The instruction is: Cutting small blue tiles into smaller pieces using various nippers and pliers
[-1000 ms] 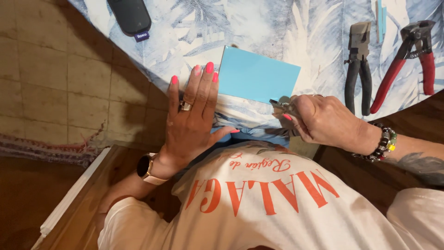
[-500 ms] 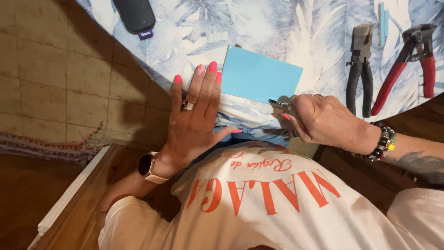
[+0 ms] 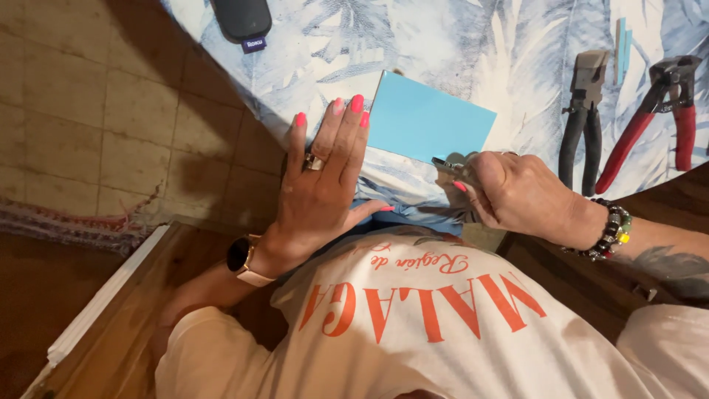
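A light blue rectangular tile (image 3: 432,120) lies flat near the edge of a table covered with a blue-and-white leaf-print cloth (image 3: 458,52). My left hand (image 3: 321,188) lies flat on the cloth, fingers together, its fingertips pressing the tile's left edge. My right hand (image 3: 517,193) is closed around a small metal tool (image 3: 449,166) whose tip touches the tile's near edge. The tool's handle is hidden inside the fist.
Black-handled pliers (image 3: 580,122) and red-handled pliers (image 3: 657,118) lie on the cloth at the right. A thin blue strip (image 3: 622,41) lies above them. A dark remote-like device (image 3: 240,18) sits at the top left. Tiled floor (image 3: 96,111) lies to the left.
None of the objects moved. Both hands hold the same pose on the tile; only the view shifted slightly.
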